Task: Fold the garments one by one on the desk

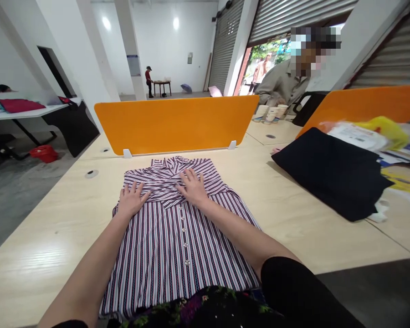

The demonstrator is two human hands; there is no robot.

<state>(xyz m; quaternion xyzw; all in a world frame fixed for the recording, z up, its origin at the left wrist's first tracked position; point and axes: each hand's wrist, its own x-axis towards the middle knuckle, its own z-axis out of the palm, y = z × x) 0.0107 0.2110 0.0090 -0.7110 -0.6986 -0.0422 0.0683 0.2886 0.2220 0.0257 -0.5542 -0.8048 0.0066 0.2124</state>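
Note:
A striped shirt in white, dark and red lies front side up on the pale wooden table, its collar toward the orange divider. Down its middle runs a line of several buttons. My left hand rests flat on the cloth at the left of the chest, fingers spread. On the gathered, crossed fabric just below the collar lies my right hand, also flat with fingers apart. Neither hand grips the cloth. The shirt's lower edge reaches the near table edge, partly hidden by my body.
An orange divider stands across the table behind the shirt. To the right lie a folded black cloth and plastic bags. Paper cups stand near a seated person beyond. A red bucket is on the floor at left.

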